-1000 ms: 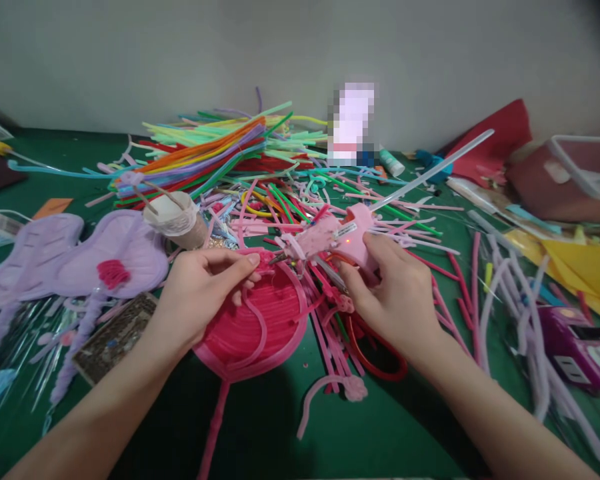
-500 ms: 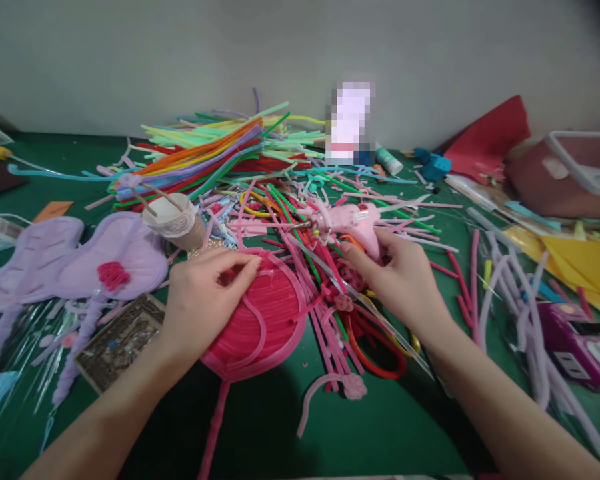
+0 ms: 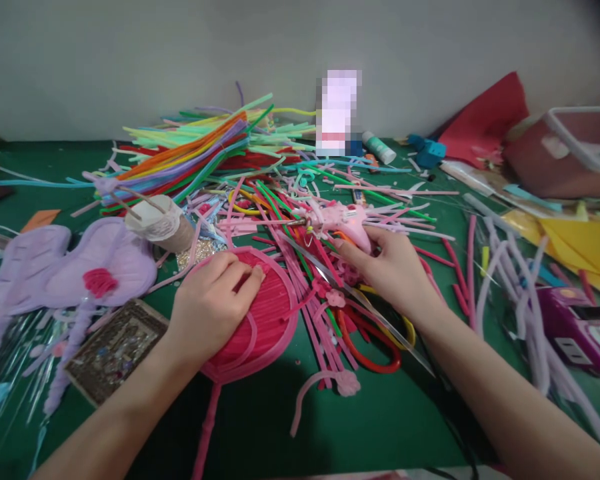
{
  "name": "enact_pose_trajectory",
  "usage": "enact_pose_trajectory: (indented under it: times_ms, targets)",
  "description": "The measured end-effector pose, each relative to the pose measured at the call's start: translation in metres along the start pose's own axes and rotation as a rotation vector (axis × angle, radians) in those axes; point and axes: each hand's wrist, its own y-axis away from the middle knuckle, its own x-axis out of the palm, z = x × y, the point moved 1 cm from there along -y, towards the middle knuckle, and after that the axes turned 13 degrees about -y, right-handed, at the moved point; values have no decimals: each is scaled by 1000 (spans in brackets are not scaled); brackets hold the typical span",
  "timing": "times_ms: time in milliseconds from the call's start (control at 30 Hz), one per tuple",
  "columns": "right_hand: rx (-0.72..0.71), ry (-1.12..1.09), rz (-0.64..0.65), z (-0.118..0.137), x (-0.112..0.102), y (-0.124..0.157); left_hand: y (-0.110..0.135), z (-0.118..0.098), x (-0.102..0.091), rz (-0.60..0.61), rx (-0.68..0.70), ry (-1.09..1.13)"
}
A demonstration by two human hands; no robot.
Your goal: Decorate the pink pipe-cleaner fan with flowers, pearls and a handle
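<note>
A round fan (image 3: 275, 310) of deep pink pipe cleaners, with a paler pink rim and a wrapped handle, lies in front of me. My left hand (image 3: 220, 303) rests over its left half, thumb and fingertips pressed together on a pink pipe cleaner (image 3: 253, 333) that curves across its face. The fingers partly hide where that strip ends. My right hand (image 3: 380, 260) is closed around a pink hot glue gun (image 3: 341, 220), held above the heap right of the fan, its nozzle pointing left. Below this hand lie orange-handled scissors (image 3: 370, 357) and a pink pipe-cleaner flower (image 3: 347, 383).
Bundled coloured pipe cleaners (image 3: 195, 153) lie at the back. On the left are a lilac butterfly-shaped piece (image 3: 115, 257), a twine-wrapped cup (image 3: 163, 223) and a bead box (image 3: 117, 347). A bin (image 3: 540, 160), yellow sheets (image 3: 575, 247) and a purple device (image 3: 580, 333) are on the right.
My left fingertips have moved slightly down from the fan's upper rim onto its face. The glue gun stays in my right hand. The whole view has shifted a little.
</note>
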Motion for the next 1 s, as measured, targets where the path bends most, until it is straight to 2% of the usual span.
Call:
enact_pose_trajectory:
  times_ms: [300,400,533,600,700,767,1000]
  targets:
    - [28,37,25,-1,-1,0,2,-2,1,56,54,-51]
    - [41,28,24,-1,-1,-1,0,0,-2,13,3,46]
    - [54,16,5,-4,-2,-3,1,7,-11,-37,-136,108]
    - [73,17,13,-5,-2,-4,4,8,-11,15,-157,130]
    - [85,46,22,-5,-1,-4,9,7,-7,147,-113,151]
    - [89,53,24,-5,-1,-4,10,6,-4,192,-106,142]
    - [78,39,42,-8,0,-4,7,0,-5,173,-65,21]
